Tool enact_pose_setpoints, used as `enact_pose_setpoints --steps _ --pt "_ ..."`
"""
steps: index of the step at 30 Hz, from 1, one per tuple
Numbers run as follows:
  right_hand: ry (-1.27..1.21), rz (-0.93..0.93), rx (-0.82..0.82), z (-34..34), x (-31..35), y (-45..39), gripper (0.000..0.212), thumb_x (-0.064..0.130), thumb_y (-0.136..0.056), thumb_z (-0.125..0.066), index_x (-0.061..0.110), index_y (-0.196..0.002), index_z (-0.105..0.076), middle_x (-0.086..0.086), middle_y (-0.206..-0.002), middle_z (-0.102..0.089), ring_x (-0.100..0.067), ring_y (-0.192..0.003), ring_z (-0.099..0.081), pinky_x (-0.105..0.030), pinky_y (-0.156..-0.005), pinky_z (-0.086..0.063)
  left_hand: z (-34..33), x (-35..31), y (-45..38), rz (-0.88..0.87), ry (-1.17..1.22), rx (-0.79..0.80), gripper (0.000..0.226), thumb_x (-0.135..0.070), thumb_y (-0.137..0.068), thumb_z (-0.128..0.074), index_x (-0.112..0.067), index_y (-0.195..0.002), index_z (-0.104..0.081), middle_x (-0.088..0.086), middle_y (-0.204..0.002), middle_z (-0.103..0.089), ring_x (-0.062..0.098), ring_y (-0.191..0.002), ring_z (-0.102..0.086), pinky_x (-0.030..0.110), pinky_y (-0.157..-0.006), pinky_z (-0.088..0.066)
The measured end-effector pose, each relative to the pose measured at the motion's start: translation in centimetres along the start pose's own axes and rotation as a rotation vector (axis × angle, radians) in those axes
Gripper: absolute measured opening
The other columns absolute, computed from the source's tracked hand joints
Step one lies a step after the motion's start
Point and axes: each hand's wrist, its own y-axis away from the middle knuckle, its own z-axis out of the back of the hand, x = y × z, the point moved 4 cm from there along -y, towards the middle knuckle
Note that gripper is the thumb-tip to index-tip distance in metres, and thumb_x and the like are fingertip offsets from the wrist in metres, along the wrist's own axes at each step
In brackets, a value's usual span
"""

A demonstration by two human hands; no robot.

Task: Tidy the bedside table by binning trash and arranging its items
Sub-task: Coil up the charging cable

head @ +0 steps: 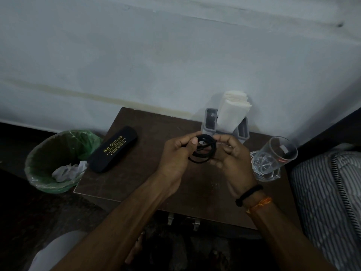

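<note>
crumpled paper [66, 172] already in bin [39, 163]; both hands, left hand [175, 155] and right hand [232, 159], pinched coiled black cable [203, 151] closed; cable placing, glass [273, 159] arranging left.

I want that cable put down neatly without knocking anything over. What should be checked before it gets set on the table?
1. Cable coiled: ok, wound in loops.
2. Both hands holding it: ok, left hand and right hand each have a grip on the coil.
3. Free spot on the table: ok, bare wood between the case and the hands.
4. Glass out of the way: not ok, close beside the right hand.
5. Organizer slot free for the coil: cannot tell, tissues fill the middle.
6. Loose cable end tucked in: cannot tell.
</note>
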Motion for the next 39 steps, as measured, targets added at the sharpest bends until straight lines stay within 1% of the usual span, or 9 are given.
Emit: enact_pose_setpoints --steps 8,12,16,21,25,28,32,36,39 --pt "-0.227 -0.152 0.122 -0.6 -0.1 0.4 0.032 0.004 -0.088 -0.065 0.006 -0.12 -0.064 -0.02 -0.12 -0.068 -0.03 -0.107 -0.068 -0.04 -0.089 -0.056 0.2 0.1 -0.1 -0.054 -0.034 -0.055 0.028 -0.007 -0.095 -0.058 -0.013 -0.12 -0.069 0.004 -0.119 -0.071 0.018 -0.113 -0.065 0.038 -0.1 -0.052" --pt "-0.31 -0.135 0.013 -0.7 -0.3 0.3 0.035 -0.005 -0.085 -0.065 -0.004 -0.12 -0.062 -0.023 -0.12 -0.067 -0.028 -0.104 -0.068 -0.04 -0.091 -0.054 -0.5 -0.2 0.2 -0.123 -0.127 0.01 0.033 -0.005 -0.095 -0.058 -0.029 -0.115 -0.068 -0.001 -0.117 -0.071 0.01 -0.108 -0.066 0.013 -0.077 -0.052" --pt "-0.339 -0.156 0.039 -0.6 0.0 0.2 0.03 -0.003 -0.086 -0.06 0.003 -0.115 -0.067 -0.016 -0.112 -0.072 -0.023 -0.097 -0.069 -0.032 -0.084 -0.055 -0.8 -0.6 0.3 -0.136 -0.165 0.078 0.038 -0.001 -0.096 -0.054 -0.036 -0.107 -0.066 -0.01 -0.106 -0.072 -0.007 -0.088 -0.065 0.006 -0.064 -0.047" --pt "-0.211 -0.177 0.134 -0.9 0.4 0.5 0.024 0.009 -0.09 -0.061 0.016 -0.111 -0.07 -0.003 -0.107 -0.072 -0.017 -0.097 -0.064 -0.03 -0.076 -0.046 -0.4 -0.4 0.0 -0.155 -0.181 0.051 0.034 -0.004 -0.096 -0.056 -0.026 -0.12 -0.066 -0.004 -0.113 -0.072 0.003 -0.094 -0.067 0.011 -0.065 -0.05" --pt "-0.136 -0.143 0.182 -1.3 0.8 0.7 0.029 0.006 -0.086 -0.067 0.01 -0.114 -0.067 -0.002 -0.099 -0.073 -0.014 -0.086 -0.066 -0.029 -0.067 -0.044 0.0 0.1 -0.5 -0.198 -0.322 0.015 0.037 -0.01 -0.095 -0.06 -0.021 -0.13 -0.063 0.001 -0.114 -0.067 0.018 -0.106 -0.065 0.033 -0.083 -0.058" --pt "0.037 -0.092 0.137 -0.8 0.7 0.4 0.033 -0.004 -0.085 -0.065 0.015 -0.112 -0.067 -0.007 -0.103 -0.073 -0.019 -0.09 -0.068 -0.031 -0.063 -0.052 0.4 -0.6 -0.3 -0.316 -0.552 0.01 0.035 -0.013 -0.095 -0.06 -0.023 -0.128 -0.063 -0.004 -0.101 -0.063 0.016 -0.096 -0.063 0.042 -0.086 -0.057" --pt "0.136 -0.063 0.125 -0.3 0.4 0.4 0.031 -0.005 -0.084 -0.067 0.011 -0.111 -0.069 -0.011 -0.1 -0.074 -0.024 -0.092 -0.073 -0.035 -0.072 -0.062 0.4 -0.9 -0.2 -0.491 -1.03 0.033 0.03 -0.016 -0.098 -0.05 -0.018 -0.127 -0.059 0.0 -0.101 -0.061 0.016 -0.092 -0.055 0.033 -0.082 -0.051" --pt "0.119 -0.135 0.098 0.1 -0.5 0.2 0.038 -0.004 -0.082 -0.072 0.008 -0.118 -0.065 -0.016 -0.104 -0.072 -0.027 -0.091 -0.074 -0.035 -0.071 -0.062 1.1 -0.3 -0.7 -0.32 -1.007 0.078 0.011 -0.019 -0.1 -0.049 -0.016 -0.108 -0.055 0.002 -0.092 -0.065 0.017 -0.076 -0.065 0.04 -0.065 -0.059" --pt "0.051 -0.188 0.082 -0.1 -1.0 0.0 0.038 -0.005 -0.079 -0.076 0.007 -0.113 -0.065 -0.019 -0.105 -0.071 -0.028 -0.09 -0.074 -0.035 -0.071 -0.062 2.0 -0.4 -1.1 -0.175 -0.816 0.031 0.009 -0.014 -0.097 -0.056 -0.014 -0.104 -0.051 -0.003 -0.089 -0.063 0.012 -0.068 -0.068 0.023 -0.053 -0.058"
